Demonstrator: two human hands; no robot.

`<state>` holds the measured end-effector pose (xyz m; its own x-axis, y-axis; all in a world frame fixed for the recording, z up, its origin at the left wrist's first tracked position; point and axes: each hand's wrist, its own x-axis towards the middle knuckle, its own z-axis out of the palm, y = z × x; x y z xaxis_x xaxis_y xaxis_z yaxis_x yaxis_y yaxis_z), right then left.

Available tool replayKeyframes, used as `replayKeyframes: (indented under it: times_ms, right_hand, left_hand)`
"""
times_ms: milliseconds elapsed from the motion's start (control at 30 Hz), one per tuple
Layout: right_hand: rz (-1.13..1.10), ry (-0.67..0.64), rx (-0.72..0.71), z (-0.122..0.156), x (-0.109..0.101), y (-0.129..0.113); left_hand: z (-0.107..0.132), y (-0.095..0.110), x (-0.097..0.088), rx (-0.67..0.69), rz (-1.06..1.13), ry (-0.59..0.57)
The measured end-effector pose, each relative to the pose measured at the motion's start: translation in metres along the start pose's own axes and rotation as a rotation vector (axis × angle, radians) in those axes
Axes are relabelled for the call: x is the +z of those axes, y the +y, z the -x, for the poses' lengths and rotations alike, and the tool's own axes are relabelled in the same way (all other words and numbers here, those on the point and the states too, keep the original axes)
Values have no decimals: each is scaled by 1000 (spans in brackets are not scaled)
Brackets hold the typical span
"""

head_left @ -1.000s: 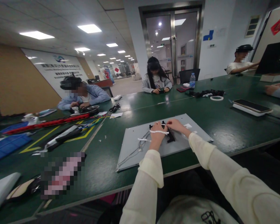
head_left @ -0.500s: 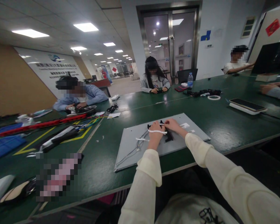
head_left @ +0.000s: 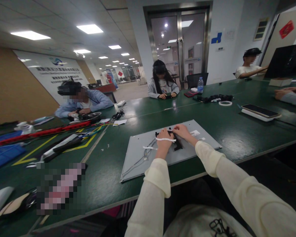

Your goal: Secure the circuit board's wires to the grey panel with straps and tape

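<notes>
Near frame centre, I've left hand (head_left: 164, 139) and right hand (head_left: 183, 131) at black bracket (head_left: 178, 144), fingers bent, can't tell if clamped.

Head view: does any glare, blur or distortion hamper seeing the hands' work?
Head view: bright ceiling lights, pale sheen on the green table right of the grey panel; head view: sleeves stretched near the bottom; head view: black part at the left hand and right hand soft in detail, partly covered.
</notes>
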<state>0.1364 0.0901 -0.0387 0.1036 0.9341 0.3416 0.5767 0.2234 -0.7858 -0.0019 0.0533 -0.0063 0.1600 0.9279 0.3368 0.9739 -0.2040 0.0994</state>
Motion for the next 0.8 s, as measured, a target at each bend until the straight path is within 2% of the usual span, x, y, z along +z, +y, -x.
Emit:
replayKeyframes:
  times_ms: [167,367,667,800]
  right_hand:
    - [-252,13,96,1,-1,-3]
    - [-521,-56,231,9,-4,-10]
    - [-653,-135,274,9,-6,-16]
    - [-600,-128,286,8,-3,-14]
  left_hand:
    - [1,0,-2,-4,14,0]
    - [2,1,-6,-14,19,-8]
    - [2,1,-5,-26,12,-18]
    - [1,0,-3,-22,6,-17]
